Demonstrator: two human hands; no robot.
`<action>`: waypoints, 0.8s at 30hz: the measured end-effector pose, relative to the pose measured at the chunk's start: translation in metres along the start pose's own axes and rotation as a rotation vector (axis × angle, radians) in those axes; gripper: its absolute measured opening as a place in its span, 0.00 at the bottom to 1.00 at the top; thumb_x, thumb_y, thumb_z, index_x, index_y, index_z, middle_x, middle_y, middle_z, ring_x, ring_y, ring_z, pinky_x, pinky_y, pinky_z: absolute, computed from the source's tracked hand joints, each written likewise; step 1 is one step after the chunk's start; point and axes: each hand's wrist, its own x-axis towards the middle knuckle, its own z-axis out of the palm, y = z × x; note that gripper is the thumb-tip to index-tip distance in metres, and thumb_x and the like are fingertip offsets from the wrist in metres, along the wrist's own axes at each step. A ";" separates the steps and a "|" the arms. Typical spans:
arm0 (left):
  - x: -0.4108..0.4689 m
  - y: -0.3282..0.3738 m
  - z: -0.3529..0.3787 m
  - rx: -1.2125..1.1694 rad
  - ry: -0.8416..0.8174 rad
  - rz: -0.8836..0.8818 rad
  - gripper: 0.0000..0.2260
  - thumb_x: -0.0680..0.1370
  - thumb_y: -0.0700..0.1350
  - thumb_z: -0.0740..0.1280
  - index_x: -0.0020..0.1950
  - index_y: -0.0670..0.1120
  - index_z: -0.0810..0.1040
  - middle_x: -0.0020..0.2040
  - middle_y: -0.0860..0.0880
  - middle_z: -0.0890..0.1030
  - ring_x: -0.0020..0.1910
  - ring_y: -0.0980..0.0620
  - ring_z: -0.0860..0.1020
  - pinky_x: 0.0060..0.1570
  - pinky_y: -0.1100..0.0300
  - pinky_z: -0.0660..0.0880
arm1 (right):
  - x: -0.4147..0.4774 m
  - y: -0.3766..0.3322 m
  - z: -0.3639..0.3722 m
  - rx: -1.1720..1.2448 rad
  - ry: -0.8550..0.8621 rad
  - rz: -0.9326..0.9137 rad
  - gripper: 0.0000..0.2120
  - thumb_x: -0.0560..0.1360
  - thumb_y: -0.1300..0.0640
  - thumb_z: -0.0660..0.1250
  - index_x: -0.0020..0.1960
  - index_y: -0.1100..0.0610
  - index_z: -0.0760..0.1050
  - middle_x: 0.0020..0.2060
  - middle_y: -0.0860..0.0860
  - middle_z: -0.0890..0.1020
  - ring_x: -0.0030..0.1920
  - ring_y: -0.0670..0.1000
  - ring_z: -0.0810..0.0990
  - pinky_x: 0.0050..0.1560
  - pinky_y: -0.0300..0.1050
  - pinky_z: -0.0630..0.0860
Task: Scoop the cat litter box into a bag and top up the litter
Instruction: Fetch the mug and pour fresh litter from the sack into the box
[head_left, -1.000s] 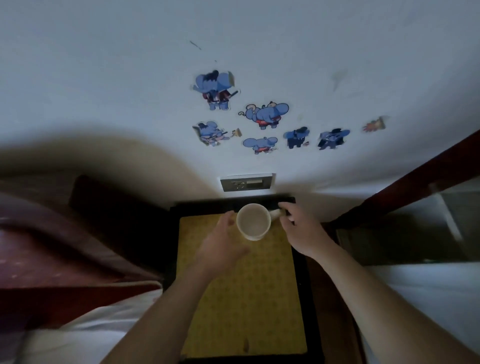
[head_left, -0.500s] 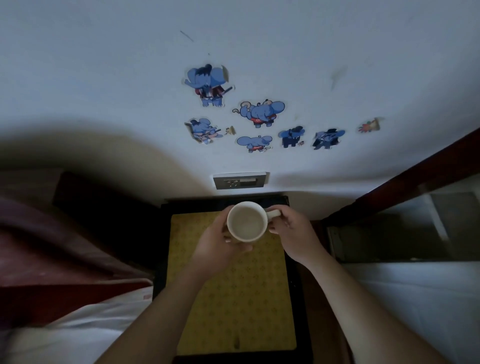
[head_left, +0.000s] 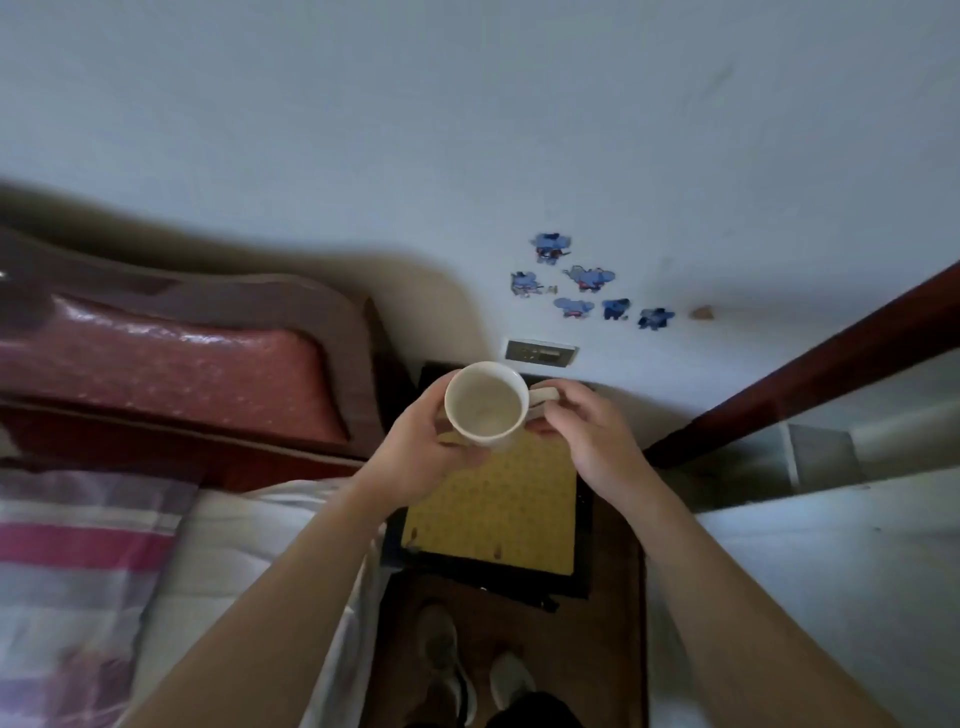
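A white mug (head_left: 485, 402) is held in the air above a black tray (head_left: 583, 571) that has a yellow patterned mat (head_left: 498, 514) inside. My left hand (head_left: 415, 457) cups the mug's left side and underside. My right hand (head_left: 587, 431) pinches the mug's handle on the right. The mug's inside looks pale and empty. No litter, scoop or bag can be seen.
The tray lies on a dark wooden floor strip between a bed (head_left: 244, 540) with a red headboard (head_left: 171, 364) on the left and a white surface (head_left: 831, 571) on the right. A wall socket (head_left: 540, 353) and elephant stickers (head_left: 587, 280) mark the wall. My shoes (head_left: 467, 675) show below.
The mug has come up off the tray, toward me, with both hands now holding it. The view has swung so the bed and floor appear.
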 end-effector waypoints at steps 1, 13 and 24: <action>-0.020 0.010 -0.005 -0.024 0.033 0.008 0.35 0.65 0.39 0.77 0.68 0.62 0.73 0.59 0.55 0.81 0.59 0.54 0.80 0.47 0.59 0.80 | -0.010 -0.010 0.008 0.017 -0.036 -0.020 0.11 0.79 0.51 0.60 0.55 0.44 0.80 0.50 0.47 0.85 0.52 0.49 0.83 0.56 0.49 0.78; -0.298 0.051 -0.037 -0.268 0.655 0.045 0.35 0.67 0.33 0.75 0.67 0.62 0.74 0.60 0.54 0.81 0.59 0.50 0.80 0.52 0.56 0.79 | -0.123 -0.094 0.151 -0.097 -0.688 -0.290 0.13 0.82 0.54 0.58 0.56 0.47 0.81 0.50 0.51 0.85 0.54 0.51 0.84 0.52 0.43 0.80; -0.625 0.016 0.009 -0.547 1.332 0.130 0.33 0.65 0.30 0.73 0.68 0.50 0.74 0.60 0.46 0.79 0.56 0.48 0.79 0.48 0.59 0.78 | -0.339 -0.097 0.372 -0.177 -1.272 -0.340 0.14 0.81 0.64 0.60 0.53 0.52 0.82 0.48 0.52 0.86 0.51 0.53 0.85 0.52 0.46 0.81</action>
